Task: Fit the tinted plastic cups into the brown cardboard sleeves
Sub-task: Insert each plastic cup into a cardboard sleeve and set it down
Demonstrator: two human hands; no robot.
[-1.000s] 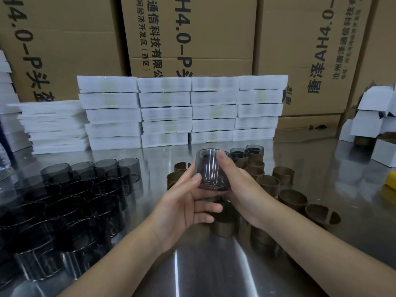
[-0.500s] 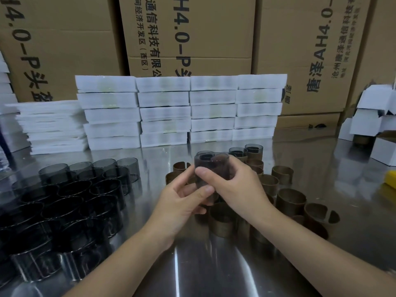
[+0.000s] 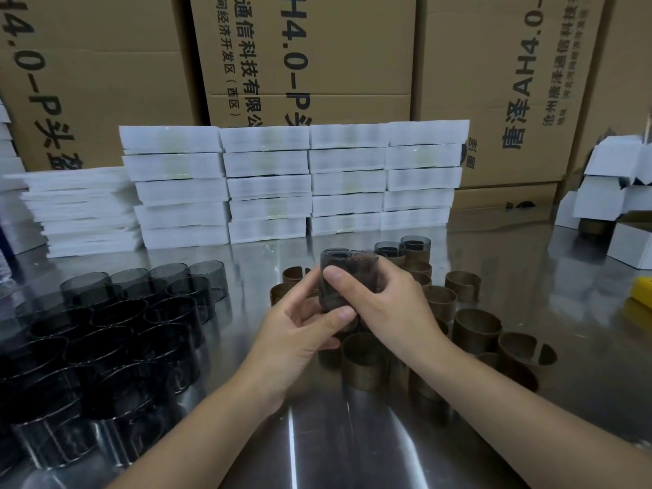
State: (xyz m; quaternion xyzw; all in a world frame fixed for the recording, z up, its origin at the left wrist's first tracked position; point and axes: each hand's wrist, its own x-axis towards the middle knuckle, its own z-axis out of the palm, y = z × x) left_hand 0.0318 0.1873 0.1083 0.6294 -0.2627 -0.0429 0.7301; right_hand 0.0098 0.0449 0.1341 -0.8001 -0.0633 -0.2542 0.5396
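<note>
Far left: loose tinted cups (image 3: 123, 330) packed rim to rim on the steel table (image 3: 352, 453), none sleeved. Left hand (image 3: 293, 333) is up above table centre, thumb pressed on the lower front of one cup (image 3: 347, 273), fingers curled behind it. Right hand (image 3: 395, 305) grips the same cup from the other side, thumb across its front wall, fingers wrapped round the far side. Both grips are firm and hold nothing else. The cup is upright, clear of the table. A brownish cast shows in its body, but I cannot tell whether a sleeve already sits on it. Right of the hands: empty brown sleeves (image 3: 476, 326) standing close together, one split open, with two sleeved cups (image 3: 416, 247) behind them. Risks, as I judge them: squeezing from both sides may bow the thin wall and jam the fit. A split sleeve may spring open or ride on crooked. Either forearm, if lowered, could topple the crowded pieces beneath.
</note>
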